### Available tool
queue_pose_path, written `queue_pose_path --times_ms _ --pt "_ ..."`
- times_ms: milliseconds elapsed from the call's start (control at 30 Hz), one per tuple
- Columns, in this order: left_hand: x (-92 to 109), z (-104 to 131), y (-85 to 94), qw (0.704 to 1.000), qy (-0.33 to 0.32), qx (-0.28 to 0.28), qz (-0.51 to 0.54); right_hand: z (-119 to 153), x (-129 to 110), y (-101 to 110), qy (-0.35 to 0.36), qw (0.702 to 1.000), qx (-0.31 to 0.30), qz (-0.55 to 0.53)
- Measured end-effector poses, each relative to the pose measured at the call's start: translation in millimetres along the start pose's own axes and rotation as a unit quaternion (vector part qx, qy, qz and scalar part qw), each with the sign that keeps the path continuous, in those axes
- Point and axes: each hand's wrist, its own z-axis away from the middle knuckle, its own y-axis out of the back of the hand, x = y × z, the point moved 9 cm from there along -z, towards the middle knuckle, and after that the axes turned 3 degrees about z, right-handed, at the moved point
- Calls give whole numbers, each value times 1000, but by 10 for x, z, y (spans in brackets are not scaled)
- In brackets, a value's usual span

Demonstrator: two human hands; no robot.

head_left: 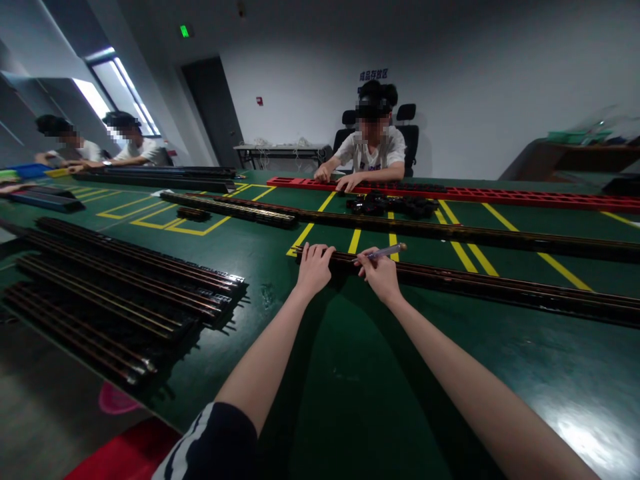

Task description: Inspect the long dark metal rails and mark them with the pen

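Observation:
A long dark rail (480,283) with copper-coloured strips lies across the green table in front of me, running off to the right. My left hand (315,268) is on its left end, fingers bent over the top and gripping it. Just to the right, my right hand (381,279) pinches a slim pen-like tool (385,252) with a translucent barrel and a brownish end. The tool slants up to the right; its lower tip is hidden by my fingers close to the rail. Which part the tip touches, I cannot tell.
Several similar dark rails (125,280) lie in a group at left. Behind my rail runs another long rail (450,233). Beyond it are a black jointed part (393,205) and a red slotted rack (500,193), where a co-worker (373,143) sits. Yellow lines mark the table (350,400).

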Motion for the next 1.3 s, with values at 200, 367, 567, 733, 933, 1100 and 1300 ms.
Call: queue_pose_path --times_ms 200,367,567,733,933,1100,1300 --pt "9 7 30 1000 7 -2 -4 1 23 25 -2 1000 14 0" --pt "3 -4 33 1000 6 -7 15 12 26 89 -3 999 44 11" --pt "24 -6 36 999 -10 4 31 2 13 76 12 1000 21 12" --pt "82 6 46 999 -38 4 33 -13 48 58 9 1000 -1 20" --pt "133 -14 35 997 -59 -19 49 -9 33 69 13 1000 15 8" --pt "156 -39 46 999 -42 -6 33 -2 18 92 17 999 29 6" --pt "175 -38 46 999 -25 -7 24 16 28 156 15 999 50 10"
